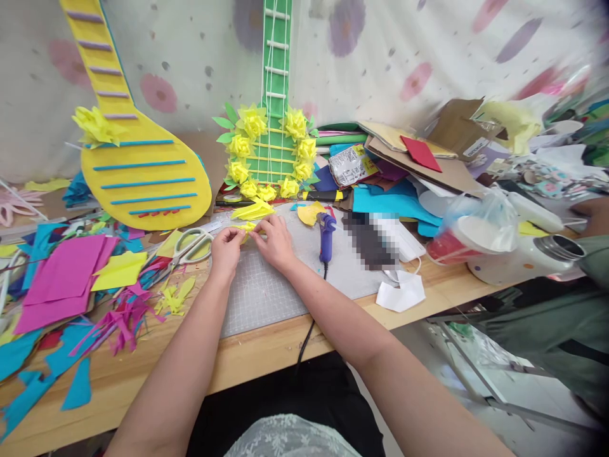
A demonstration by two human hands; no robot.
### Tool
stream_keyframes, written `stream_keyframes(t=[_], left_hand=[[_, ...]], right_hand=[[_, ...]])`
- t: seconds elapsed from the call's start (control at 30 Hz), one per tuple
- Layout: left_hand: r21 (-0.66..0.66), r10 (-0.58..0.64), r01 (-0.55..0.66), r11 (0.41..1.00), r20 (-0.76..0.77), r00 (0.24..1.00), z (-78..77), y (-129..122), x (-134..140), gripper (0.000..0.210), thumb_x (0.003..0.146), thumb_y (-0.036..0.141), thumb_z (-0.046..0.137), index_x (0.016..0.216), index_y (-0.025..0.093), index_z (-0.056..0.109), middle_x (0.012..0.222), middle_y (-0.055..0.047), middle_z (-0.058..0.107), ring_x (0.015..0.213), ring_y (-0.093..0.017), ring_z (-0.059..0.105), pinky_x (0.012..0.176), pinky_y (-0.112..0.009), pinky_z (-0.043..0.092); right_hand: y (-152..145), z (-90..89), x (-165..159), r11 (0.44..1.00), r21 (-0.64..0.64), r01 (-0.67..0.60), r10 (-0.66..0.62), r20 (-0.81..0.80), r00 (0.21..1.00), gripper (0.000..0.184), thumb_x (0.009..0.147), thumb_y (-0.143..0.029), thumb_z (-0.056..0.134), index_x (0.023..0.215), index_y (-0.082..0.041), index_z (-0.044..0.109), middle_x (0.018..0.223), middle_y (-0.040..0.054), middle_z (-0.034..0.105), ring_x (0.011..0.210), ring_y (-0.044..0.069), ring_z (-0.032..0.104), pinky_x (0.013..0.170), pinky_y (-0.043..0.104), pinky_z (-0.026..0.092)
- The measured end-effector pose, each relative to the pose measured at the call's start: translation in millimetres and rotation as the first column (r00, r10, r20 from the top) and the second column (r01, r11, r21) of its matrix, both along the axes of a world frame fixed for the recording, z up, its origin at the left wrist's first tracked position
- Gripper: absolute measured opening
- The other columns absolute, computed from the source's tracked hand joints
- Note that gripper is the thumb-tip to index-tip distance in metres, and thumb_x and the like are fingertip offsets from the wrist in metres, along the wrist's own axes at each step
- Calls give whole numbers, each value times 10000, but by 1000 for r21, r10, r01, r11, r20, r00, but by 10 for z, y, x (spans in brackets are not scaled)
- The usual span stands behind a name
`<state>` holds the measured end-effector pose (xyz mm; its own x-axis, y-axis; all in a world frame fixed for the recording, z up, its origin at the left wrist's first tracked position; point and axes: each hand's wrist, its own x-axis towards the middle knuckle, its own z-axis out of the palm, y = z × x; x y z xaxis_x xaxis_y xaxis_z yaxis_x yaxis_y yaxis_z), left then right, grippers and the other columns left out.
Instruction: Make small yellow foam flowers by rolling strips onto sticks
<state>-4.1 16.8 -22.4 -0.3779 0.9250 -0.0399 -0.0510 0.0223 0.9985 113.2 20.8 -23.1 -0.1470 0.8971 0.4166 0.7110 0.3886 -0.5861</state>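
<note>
Both my hands meet over the grey cutting mat (266,298), pinching a small strip of yellow crepe paper (247,228) between them. My left hand (227,252) grips its left end with thumb and finger. The fingers of my right hand (275,241) are closed on its right end. Just behind them lies more folded yellow paper (254,209). A purple glue gun (326,236) stands on the mat, right of my right hand, its black cord running over the table edge. White-handled scissors (188,247) lie left of my left hand.
A yellow paper guitar (143,171) and a green one (272,127) with yellow flowers lean at the back. Coloured scraps (66,273) cover the left. Cardboard (419,158), a cup (476,238), a bottle (528,257) and a white mask (402,291) lie right. A person's sleeve (594,266) shows far right.
</note>
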Motion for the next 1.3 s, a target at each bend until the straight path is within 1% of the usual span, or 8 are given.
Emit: stream_keyframes(t=[0.23, 0.37, 0.53, 0.77, 0.9, 1.0, 1.1, 1.3], left_hand=[[-23, -8, 9, 1000, 3, 1000, 50, -20, 40, 150, 529, 271, 632, 611, 170, 557, 618, 20, 519, 608, -102, 435, 560, -223, 372], [-23, 34, -35, 999, -25, 999, 56, -16, 44, 127, 538, 263, 612, 592, 170, 545, 622, 19, 515, 613, -98, 435, 554, -216, 348], [-45, 78, -79, 996, -31, 996, 51, -16, 25, 128, 539, 252, 611, 562, 169, 516, 602, 24, 498, 603, -97, 430, 530, -211, 321], [-56, 81, -85, 995, -65, 995, 32, -6, 0, 155, 580, 281, 623, 577, 161, 525, 591, 26, 495, 560, -81, 408, 500, -207, 312], [7, 69, -69, 998, -183, 981, -41, -4, -28, 213, 620, 364, 628, 612, 171, 538, 596, 21, 508, 562, -93, 438, 510, -212, 350], [81, 48, -24, 996, -317, 947, -109, -16, -60, 257, 583, 385, 686, 690, 176, 581, 711, -5, 588, 656, -117, 511, 569, -218, 393], [78, 45, -16, 997, -381, 923, -149, -26, -94, 275, 584, 391, 697, 732, 173, 620, 764, -26, 627, 666, -132, 537, 588, -237, 412], [67, 53, -26, 997, -455, 889, -143, -40, -117, 247, 627, 378, 677, 760, 170, 665, 711, -30, 641, 604, -134, 536, 584, -251, 406]], right_hand=[[15, 7, 6, 999, 20, -28, 28, 3, 1000, 146, 833, -311, 533, 810, -190, 611, 959, 70, 539, 953, 198, 414, 801, 312, 381], [23, 0, 19, 999, 21, -41, 41, 7, 999, 163, 832, -333, 534, 822, -194, 619, 960, 69, 541, 954, 202, 420, 798, 313, 383], [43, -35, 79, 998, 21, -65, 65, -22, 998, 154, 821, -302, 554, 902, -187, 617, 992, 69, 534, 964, 181, 421, 872, 299, 372], [42, -30, 87, 996, -36, -85, 85, 0, 996, 125, 822, -270, 549, 822, -182, 638, 958, 72, 542, 961, 191, 436, 849, 308, 385], [11, -7, 61, 995, -54, -85, 86, 24, 996, 134, 836, -272, 529, 821, -180, 626, 959, 69, 548, 959, 188, 447, 819, 304, 395], [6, -15, 60, 996, -61, -71, 74, 39, 997, 138, 844, -273, 516, 822, -175, 612, 964, 68, 550, 949, 183, 462, 807, 302, 400], [11, -22, 67, 995, -77, -62, 65, 42, 997, 145, 847, -286, 509, 828, -180, 606, 974, 71, 550, 963, 187, 472, 793, 306, 407], [-2, 6, 57, 994, -96, -47, 51, 40, 998, 158, 852, -271, 496, 813, -167, 608, 973, 81, 560, 960, 193, 487, 836, 320, 405]])
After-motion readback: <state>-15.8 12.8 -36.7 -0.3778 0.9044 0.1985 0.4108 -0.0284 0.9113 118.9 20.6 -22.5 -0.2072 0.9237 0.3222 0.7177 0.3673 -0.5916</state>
